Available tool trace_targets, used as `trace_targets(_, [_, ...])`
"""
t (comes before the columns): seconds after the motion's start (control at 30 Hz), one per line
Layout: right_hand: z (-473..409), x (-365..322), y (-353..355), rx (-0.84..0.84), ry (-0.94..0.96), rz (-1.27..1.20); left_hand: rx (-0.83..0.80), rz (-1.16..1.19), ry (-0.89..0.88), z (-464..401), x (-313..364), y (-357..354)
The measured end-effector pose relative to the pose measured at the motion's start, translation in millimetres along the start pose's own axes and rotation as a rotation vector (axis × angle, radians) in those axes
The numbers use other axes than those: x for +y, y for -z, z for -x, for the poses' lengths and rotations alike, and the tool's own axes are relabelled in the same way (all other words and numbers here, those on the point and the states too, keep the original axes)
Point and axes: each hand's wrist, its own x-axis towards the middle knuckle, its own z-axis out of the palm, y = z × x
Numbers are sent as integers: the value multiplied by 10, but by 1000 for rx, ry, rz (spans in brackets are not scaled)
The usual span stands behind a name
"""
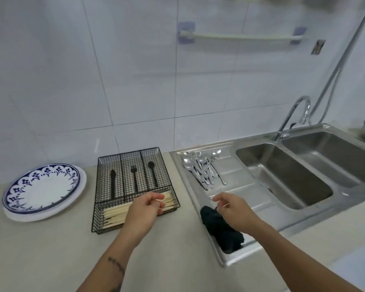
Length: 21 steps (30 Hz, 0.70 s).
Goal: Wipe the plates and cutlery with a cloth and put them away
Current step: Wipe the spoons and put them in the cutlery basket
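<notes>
Left hand: the left hand (144,209) hovers over the near end of the wire organizer (133,190), fingers loosely curled with the tips near the thumb; whether it touches the chopsticks (116,212) below cannot be told.
Right hand: the right hand (230,209) reaches over the drainboard (240,186) to the right of the organizer, fingers loosely curled, thumb and forefinger close together; whether they pinch anything cannot be told.
Cloth: a dark cloth (221,230) lies crumpled on the near end of the drainboard, just under the right wrist.
Cutlery: a pile of steel spoons and forks (202,167) rests on the far end of the drainboard, right of the organizer.
Organizer: black mesh, three far compartments showing a black knife, fork and spoon shape, and one near compartment with pale chopsticks lying crosswise.
Plates: a stack of plates (43,190), the top one white with a blue patterned rim, sits left of the organizer.
Table: a beige table (51,253) carries the organizer and plates.
Sink: a steel double sink (287,175) with a curved faucet (293,116) lies beyond the drainboard, farther right.
Room: white tiled wall (93,70) behind, with a towel bar (240,35) mounted high above the drainboard.
</notes>
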Motion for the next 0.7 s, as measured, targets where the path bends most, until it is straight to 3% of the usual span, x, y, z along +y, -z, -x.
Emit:
trace_targets(0.27, [-321,607,300,-272,181,123,78,-39,109,160,109,-1147])
trace_targets(0.47, [-359,651,47,-456,327,326,161,-41,169,201,153,-1324])
trace_targets(0.6, [-382,690,-48,-431,466,596,193,-18,204,159,170,-1411])
trace_targets(0.7, [-483,789,33,-399,478,546,194,-12,214,90,215,-1473])
